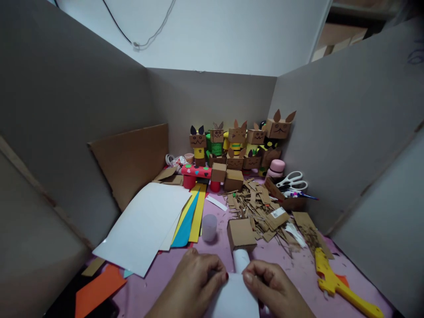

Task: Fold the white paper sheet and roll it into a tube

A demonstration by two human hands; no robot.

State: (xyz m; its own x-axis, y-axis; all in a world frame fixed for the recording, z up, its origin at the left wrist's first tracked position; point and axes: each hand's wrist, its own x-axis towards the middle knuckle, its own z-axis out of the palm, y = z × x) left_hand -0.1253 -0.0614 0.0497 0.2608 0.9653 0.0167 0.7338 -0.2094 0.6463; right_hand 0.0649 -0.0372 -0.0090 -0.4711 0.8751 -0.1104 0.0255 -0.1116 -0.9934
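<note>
White paper roll (239, 265) between both fingers (221, 276)

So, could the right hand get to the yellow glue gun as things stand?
Probably yes. The right hand is pinching the white rolled paper with the left hand, but the yellow glue gun lies on its side with bare pink mat between.

No readable text anywhere; the white label (278, 212) on a cardboard scrap is blurred — illegible.
</note>
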